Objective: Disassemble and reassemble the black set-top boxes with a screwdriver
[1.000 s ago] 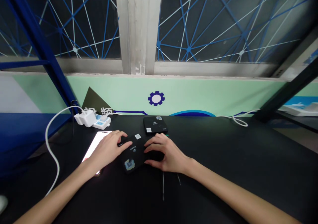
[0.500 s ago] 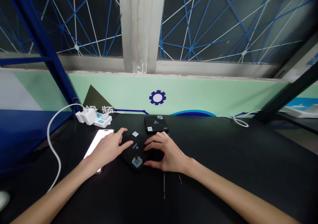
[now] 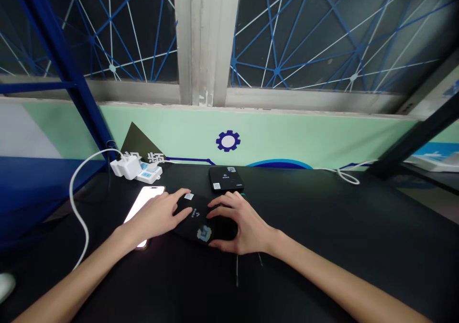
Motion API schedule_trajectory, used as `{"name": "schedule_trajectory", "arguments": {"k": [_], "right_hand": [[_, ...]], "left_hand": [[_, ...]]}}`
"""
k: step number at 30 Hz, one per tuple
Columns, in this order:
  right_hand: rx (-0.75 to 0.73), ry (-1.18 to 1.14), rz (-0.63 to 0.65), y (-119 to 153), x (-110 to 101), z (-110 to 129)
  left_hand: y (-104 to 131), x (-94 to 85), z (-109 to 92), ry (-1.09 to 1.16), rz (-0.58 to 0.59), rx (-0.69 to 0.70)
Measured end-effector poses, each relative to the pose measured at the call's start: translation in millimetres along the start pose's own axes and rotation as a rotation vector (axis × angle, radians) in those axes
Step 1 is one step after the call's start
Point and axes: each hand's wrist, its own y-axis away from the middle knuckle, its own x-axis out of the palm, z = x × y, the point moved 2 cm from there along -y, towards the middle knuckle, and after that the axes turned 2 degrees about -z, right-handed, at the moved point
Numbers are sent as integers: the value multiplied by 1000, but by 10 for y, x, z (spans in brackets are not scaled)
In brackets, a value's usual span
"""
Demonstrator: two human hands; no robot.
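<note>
Between my hands is a flat black box [image 3: 195, 222] with a white code sticker, pale print and a round grey-blue emblem. My left hand [image 3: 161, 215] touches its left side, thumb and forefinger apart on it. My right hand [image 3: 240, 220] curls round the box's right end and a dark, pouch-like thing [image 3: 226, 227], its thumb near the emblem. Black on black hides where box and pouch-like thing meet. Two thin cords [image 3: 237, 270] trail below my right hand. A similar black box [image 3: 225, 178] lies flat behind it.
A phone with a bright white screen [image 3: 143, 203] lies partly under my left hand. White plugs on a power strip [image 3: 147, 172] stand at the back left, a white cable [image 3: 73, 189] looping forward. Another white cable [image 3: 346, 176] lies back right. Blue frame posts [image 3: 71, 79] rise at the left.
The box between my hands has turned, its code-sticker end swinging left and its emblem end swinging right. Both hands stay nearly in place; the rear box lies still.
</note>
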Motion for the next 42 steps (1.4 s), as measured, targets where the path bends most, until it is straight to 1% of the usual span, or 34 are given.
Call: {"name": "schedule_trajectory", "arguments": {"k": [4,8,12,16,19,22,25,33,38,42], "right_hand": [[3,5,8,1,-6,11],[-3,7,-2,-4,-16,19],[18,27,-15,-8,-16,1],[54,58,-28,-6,-20,-39],[69,74,-39,-12,-32,-66],[74,77,-40,-24,-40,-79],[81,77,-42,-31,-40,-91],[78,118,-60,-23,-53,-120],[177,213,-152,-14,-107,-173],[215,296,-141,-4,-117,-246]], "left_hand": [[-16,-13,-6,-20,-23,-20],[-38,-44,8,-67,-42,-76],[-43,-79,24,-120,-89,-126],[-34,-102,27,-147,-127,-110],[-26,-106,23,-148,-127,-66],[-23,-106,24,-146,-136,-52],[-24,-106,28,-151,-135,-74],[-22,-108,69,-150,-71,-173],[-19,-112,72,-163,-110,-188],[-26,-106,30,-215,-149,-180]]}}
